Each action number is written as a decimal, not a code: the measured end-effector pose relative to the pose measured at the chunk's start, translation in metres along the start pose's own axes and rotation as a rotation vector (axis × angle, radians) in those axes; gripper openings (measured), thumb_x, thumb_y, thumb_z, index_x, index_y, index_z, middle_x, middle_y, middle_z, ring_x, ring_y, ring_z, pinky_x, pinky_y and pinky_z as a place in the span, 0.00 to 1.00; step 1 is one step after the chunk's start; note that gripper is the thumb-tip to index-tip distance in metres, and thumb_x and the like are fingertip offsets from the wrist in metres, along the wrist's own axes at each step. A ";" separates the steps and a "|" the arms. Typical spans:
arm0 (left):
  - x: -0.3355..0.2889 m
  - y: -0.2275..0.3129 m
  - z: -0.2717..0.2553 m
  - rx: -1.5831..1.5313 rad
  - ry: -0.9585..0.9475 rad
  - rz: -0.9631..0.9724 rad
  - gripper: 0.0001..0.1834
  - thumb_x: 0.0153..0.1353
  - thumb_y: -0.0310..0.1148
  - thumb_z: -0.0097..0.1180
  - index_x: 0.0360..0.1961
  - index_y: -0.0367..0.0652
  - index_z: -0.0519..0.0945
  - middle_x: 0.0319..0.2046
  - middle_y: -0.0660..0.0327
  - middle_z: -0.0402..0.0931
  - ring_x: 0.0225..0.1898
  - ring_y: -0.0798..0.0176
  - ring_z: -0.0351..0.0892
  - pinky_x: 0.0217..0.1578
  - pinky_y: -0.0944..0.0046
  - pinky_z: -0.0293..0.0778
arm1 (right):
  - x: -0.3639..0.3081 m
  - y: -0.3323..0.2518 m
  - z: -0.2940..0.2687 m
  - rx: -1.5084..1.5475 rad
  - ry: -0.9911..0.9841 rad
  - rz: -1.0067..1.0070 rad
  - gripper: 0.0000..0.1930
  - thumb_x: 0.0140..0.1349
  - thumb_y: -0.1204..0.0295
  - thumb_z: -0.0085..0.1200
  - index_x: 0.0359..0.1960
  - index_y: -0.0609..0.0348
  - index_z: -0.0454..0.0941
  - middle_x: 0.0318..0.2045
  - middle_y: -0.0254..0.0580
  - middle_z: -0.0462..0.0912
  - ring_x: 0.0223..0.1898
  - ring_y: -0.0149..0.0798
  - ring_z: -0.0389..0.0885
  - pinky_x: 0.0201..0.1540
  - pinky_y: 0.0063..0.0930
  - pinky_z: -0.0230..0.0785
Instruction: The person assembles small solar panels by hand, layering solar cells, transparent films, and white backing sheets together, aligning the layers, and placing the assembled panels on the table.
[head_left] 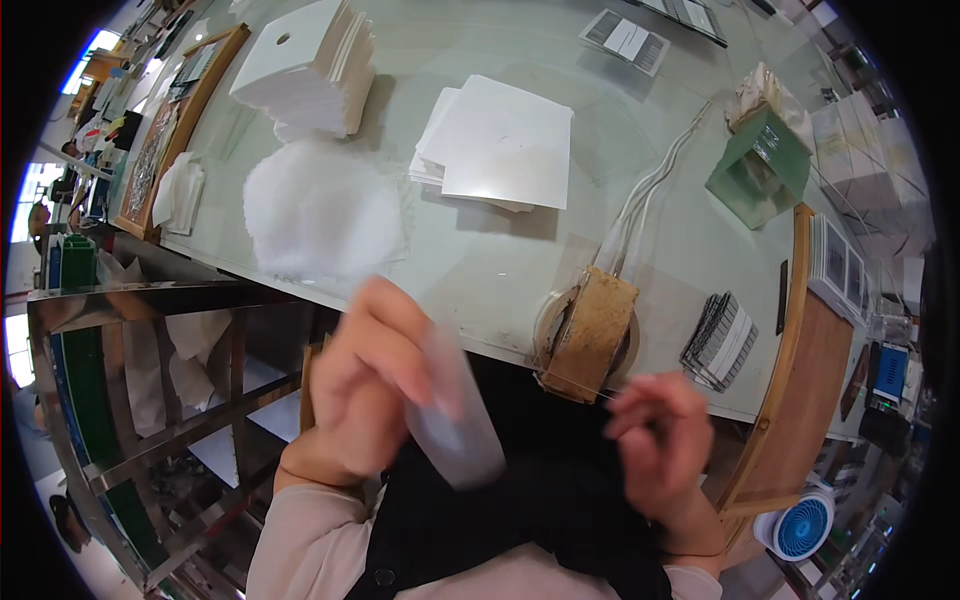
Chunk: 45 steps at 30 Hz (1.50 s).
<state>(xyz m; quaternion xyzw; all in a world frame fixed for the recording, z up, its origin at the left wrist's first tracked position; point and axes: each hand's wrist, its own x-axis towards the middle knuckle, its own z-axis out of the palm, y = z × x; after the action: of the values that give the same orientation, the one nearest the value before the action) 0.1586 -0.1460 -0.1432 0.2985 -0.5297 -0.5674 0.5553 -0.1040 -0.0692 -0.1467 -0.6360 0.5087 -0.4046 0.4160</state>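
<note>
My left hand point(370, 390), blurred by motion, pinches a whitish, see-through plastic sleeve point(457, 415) that hangs down in front of my dark apron. My right hand point(662, 440) has its fingers curled in, just right of a worn brown block point(592, 330). Between the block's near end and those fingertips runs a thin pale line; what the fingers hold, if anything, is too small and blurred to name. Under the block lies a roll of tape point(549, 322) at the table's near edge. A heap of thin white foam sheets point(322, 210) lies beyond my left hand.
White square cards point(510, 140) lie mid-table, left of pale cords point(645, 190). A tall white stack point(305, 65) stands far left. Banded grey-striped pieces point(722, 340) sit right, near a green holder point(762, 165) and a wooden-edged board point(785, 400). A metal rack point(150, 300) stands left.
</note>
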 end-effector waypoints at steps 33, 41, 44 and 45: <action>0.005 -0.072 0.015 0.751 -0.307 0.412 0.14 0.38 0.26 0.72 0.29 0.45 0.81 0.30 0.65 0.73 0.27 0.63 0.70 0.27 0.66 0.65 | 0.067 0.022 -0.011 -0.275 0.146 0.125 0.13 0.54 0.85 0.53 0.42 0.61 0.76 0.29 0.37 0.67 0.28 0.31 0.67 0.29 0.22 0.62; 0.011 -0.072 0.017 0.724 -0.346 0.375 0.13 0.40 0.27 0.72 0.29 0.46 0.81 0.28 0.66 0.72 0.26 0.63 0.69 0.27 0.65 0.64 | 0.067 0.025 -0.016 -0.288 0.144 0.120 0.14 0.54 0.84 0.54 0.43 0.61 0.76 0.31 0.38 0.66 0.28 0.30 0.67 0.29 0.21 0.61; 0.014 -0.061 0.013 0.732 -0.449 0.258 0.11 0.45 0.28 0.69 0.31 0.45 0.80 0.30 0.63 0.73 0.28 0.61 0.72 0.30 0.64 0.68 | 0.065 0.024 -0.014 -0.294 0.162 0.149 0.14 0.55 0.83 0.54 0.44 0.61 0.75 0.35 0.37 0.66 0.31 0.29 0.66 0.30 0.19 0.60; 0.012 -0.063 0.013 0.728 -0.451 0.259 0.11 0.45 0.28 0.69 0.31 0.45 0.80 0.30 0.63 0.73 0.28 0.61 0.72 0.30 0.64 0.68 | 0.064 0.024 -0.014 -0.263 0.164 0.183 0.14 0.56 0.81 0.54 0.45 0.61 0.74 0.37 0.36 0.66 0.34 0.28 0.65 0.32 0.18 0.59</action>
<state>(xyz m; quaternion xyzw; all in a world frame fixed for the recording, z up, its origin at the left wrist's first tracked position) 0.1247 -0.1646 -0.1955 0.2744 -0.8358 -0.3206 0.3512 -0.1148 -0.1373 -0.1588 -0.6010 0.6451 -0.3454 0.3214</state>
